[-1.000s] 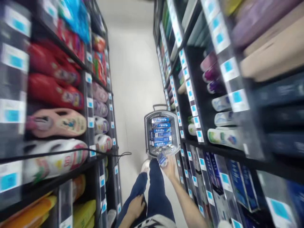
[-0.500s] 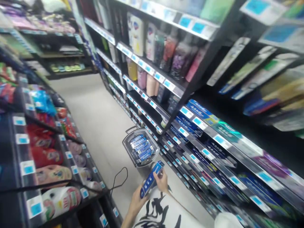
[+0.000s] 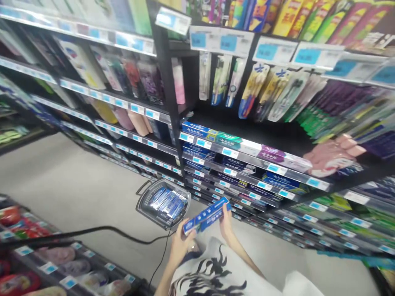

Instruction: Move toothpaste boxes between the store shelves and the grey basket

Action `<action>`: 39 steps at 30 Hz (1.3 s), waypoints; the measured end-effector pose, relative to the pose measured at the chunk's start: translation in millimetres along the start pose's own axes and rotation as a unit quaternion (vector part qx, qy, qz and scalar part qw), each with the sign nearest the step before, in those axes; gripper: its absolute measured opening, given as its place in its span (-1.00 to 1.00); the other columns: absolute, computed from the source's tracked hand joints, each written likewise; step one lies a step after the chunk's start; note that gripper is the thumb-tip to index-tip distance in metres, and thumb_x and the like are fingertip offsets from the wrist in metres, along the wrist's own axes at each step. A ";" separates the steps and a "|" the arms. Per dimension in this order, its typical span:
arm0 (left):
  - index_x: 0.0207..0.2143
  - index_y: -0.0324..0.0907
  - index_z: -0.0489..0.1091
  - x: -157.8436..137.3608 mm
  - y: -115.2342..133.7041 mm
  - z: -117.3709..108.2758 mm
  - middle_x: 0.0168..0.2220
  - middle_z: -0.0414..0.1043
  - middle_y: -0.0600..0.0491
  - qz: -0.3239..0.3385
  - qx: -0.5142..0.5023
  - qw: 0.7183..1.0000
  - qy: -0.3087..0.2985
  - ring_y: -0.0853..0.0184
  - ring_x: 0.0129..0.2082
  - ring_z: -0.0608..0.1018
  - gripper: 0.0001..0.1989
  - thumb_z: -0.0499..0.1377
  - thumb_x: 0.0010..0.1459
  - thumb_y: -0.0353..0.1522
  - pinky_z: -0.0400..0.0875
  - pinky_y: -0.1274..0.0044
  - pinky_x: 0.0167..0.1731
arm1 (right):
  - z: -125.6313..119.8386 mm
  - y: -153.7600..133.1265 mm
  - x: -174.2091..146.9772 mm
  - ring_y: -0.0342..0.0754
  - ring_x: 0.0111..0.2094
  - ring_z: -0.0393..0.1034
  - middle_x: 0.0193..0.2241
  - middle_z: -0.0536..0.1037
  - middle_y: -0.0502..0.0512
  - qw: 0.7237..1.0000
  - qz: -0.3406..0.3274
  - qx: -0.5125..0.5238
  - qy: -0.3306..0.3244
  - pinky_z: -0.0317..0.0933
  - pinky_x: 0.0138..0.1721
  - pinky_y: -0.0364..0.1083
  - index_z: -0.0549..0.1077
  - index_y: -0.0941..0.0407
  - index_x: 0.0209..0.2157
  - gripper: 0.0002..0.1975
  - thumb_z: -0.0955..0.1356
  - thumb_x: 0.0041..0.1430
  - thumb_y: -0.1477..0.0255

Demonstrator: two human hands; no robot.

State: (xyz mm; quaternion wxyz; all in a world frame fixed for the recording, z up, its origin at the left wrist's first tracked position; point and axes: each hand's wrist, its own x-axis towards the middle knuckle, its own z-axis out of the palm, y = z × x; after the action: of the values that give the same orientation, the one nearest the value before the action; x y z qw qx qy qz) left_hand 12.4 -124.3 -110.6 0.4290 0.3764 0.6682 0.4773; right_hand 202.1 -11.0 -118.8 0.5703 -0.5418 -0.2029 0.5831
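boxes [image 3: 168,204] in basket [image 3: 144,204] on floor [image 3: 98,185]

white top [image 3: 231,269] | black brushstroke-like print [image 3: 212,267] | forearms [image 3: 242,253] bare | left hand [image 3: 180,242], right hand [image 3: 226,220] bare

Hands [image 3: 180,245]: two
Blue box [image 3: 206,215] in hands: one
Basket [image 3: 145,205]: one
Boxes [image 3: 175,205] inside basket: several, exact count too blurred to tell
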 end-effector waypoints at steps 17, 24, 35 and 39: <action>-0.02 -0.12 0.46 -30.7 87.0 96.1 -0.18 0.50 0.01 -0.029 -0.200 0.977 0.063 0.33 -0.37 0.54 -0.39 0.13 0.15 0.15 0.41 0.58 -0.49 | -115.4 -113.7 -32.3 -0.17 -0.47 0.18 -0.51 0.28 -0.09 0.993 -0.107 -0.021 -0.054 0.15 -0.47 -0.19 0.37 0.08 -0.42 -0.61 0.43 0.12 0.05; -0.03 -0.12 0.44 -53.9 88.8 116.2 -0.17 0.50 0.02 -0.017 -0.150 0.988 0.011 0.35 -0.36 0.52 -0.47 0.09 0.23 0.09 0.35 0.60 -0.49 | -133.0 -125.2 -33.2 -0.20 -0.50 0.13 -0.53 0.25 -0.12 0.995 -0.088 0.036 0.018 0.12 -0.48 -0.20 0.35 0.09 -0.45 -0.58 0.45 0.05 0.03; 0.04 -0.15 0.33 -64.9 92.7 89.9 -0.32 0.60 0.03 -0.050 -0.028 0.953 -0.296 0.29 -0.36 0.58 -0.48 0.32 0.13 -0.08 0.40 0.53 -0.33 | -114.9 -129.1 -28.8 -0.16 -0.47 0.33 -0.45 0.51 -0.07 0.995 -0.068 0.019 0.071 0.20 -0.41 -0.17 0.49 0.09 -0.21 -0.54 0.51 -0.02 0.06; 0.16 -0.19 0.33 -77.0 91.1 107.8 -0.29 0.61 -0.06 -0.087 -0.082 0.937 -0.328 0.19 -0.33 0.62 -0.27 0.43 -0.01 -0.15 0.48 0.45 -0.33 | -89.6 -140.2 -42.8 -0.01 -0.23 0.51 -0.18 0.63 0.08 0.987 -0.056 -0.034 -0.143 0.37 -0.19 -0.06 0.46 0.03 0.06 -0.38 0.57 -0.06 0.22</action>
State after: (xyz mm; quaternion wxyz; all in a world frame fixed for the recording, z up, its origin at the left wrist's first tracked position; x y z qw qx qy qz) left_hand 148.3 -136.8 -25.6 0.6934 0.4159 0.4788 0.3419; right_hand 331.7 -45.6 -11.4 0.5484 -0.4593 -0.3322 0.6147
